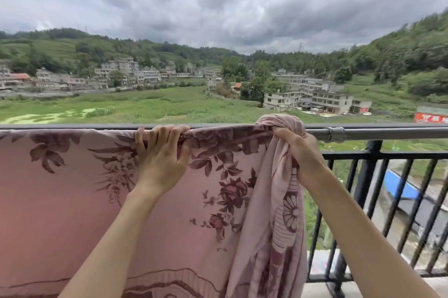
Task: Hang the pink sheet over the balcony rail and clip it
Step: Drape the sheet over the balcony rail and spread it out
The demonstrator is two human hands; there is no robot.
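Pink sheet (72,188), printed with dark floral pattern, hangs draped over the balcony rail (375,133) and covers the lower left and centre of the frame. Left hand (161,152) grips the cloth along the rail top at centre; right hand (299,152), just right of centre, holds a bunched, paler section whose gathered end sits on the rail. Black vertical bars (402,198) stand bare at lower right; buildings (322,100), green fields and cloudy sky fill the upper frame.
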